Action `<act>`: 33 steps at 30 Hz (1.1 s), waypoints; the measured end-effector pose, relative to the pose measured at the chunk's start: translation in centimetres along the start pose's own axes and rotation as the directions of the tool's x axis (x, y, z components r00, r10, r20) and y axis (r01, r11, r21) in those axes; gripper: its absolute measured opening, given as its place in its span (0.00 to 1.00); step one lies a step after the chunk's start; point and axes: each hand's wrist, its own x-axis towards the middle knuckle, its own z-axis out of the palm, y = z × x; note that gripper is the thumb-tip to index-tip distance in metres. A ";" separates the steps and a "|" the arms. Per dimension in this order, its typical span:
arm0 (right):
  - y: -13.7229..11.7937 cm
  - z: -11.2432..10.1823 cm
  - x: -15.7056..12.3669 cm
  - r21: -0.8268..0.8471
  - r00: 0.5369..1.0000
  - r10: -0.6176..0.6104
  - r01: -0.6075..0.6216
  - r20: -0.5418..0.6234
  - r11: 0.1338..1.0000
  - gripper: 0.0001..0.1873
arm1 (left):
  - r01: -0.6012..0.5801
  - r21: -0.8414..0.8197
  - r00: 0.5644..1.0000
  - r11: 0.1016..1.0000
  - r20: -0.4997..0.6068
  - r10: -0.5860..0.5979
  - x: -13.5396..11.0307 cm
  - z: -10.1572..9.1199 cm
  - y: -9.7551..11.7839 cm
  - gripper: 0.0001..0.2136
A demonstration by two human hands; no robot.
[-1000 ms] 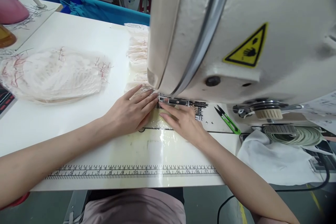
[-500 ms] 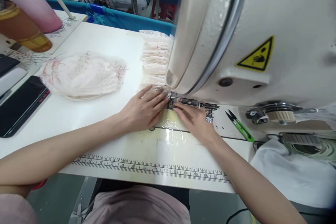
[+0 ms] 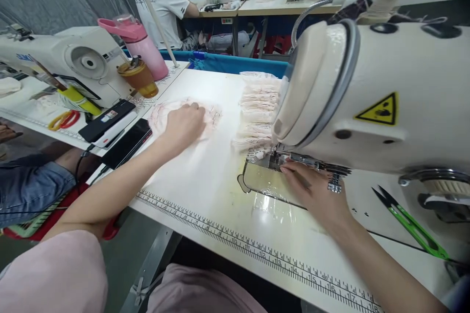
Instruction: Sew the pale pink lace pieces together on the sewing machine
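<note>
The left hand (image 3: 186, 126) rests upon the pile of sheer pale fabric (image 3: 213, 116), which lies on the left part of the white desk (image 3: 205, 181). Its fingers are bent downward and the fingertips are hidden, so I cannot tell whether they pinch a layer. The right hand (image 3: 317, 187) is at the sewing machine (image 3: 433, 83), just beside the presser foot, with thumb and forefinger narrowly apart; whether some cloth is between them, I cannot tell.

Between the 2 hands, further back, a gathered pale strip (image 3: 259, 102) lies in folds, its near end close to the presser foot. To the right of the right hand there are green thread snips (image 3: 433, 248), with the blades pointing away from the person. A black phone (image 3: 127, 144) lies near the left forearm, and a printed ruler scale (image 3: 220, 234) runs along the front edge of the desk.
</note>
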 end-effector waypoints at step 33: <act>-1.6 -1.1 1.1 0.059 0.982 0.181 -0.184 0.056 0.981 0.14 | -0.430 -0.562 0.897 0.706 -0.178 0.405 -5.5 0.7 4.5 0.07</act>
